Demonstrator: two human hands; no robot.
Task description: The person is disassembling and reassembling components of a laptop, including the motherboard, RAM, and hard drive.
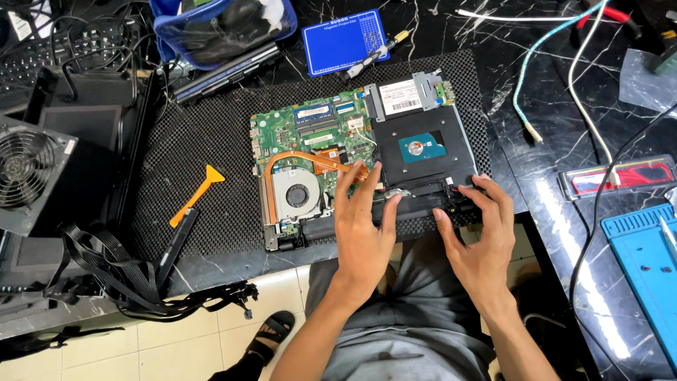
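While left hand (pixel 363 226) hides laptop (pixel 367 166) edge; right hand (pixel 479 236)

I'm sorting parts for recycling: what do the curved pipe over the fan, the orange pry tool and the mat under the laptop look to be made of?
The curved pipe looks like bare copper: reddish-orange with a metallic sheen. The orange pry tool looks like moulded plastic, uniformly coloured and matt. The black mat seems to be rubber or foam mesh, going by its fine dotted grid; which one cannot be told.

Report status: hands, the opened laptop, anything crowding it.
Left hand flat on opened laptop near copper heat pipe. Right hand fingertips on its front edge, no grip closed. Orange pry tool lies apart, left.
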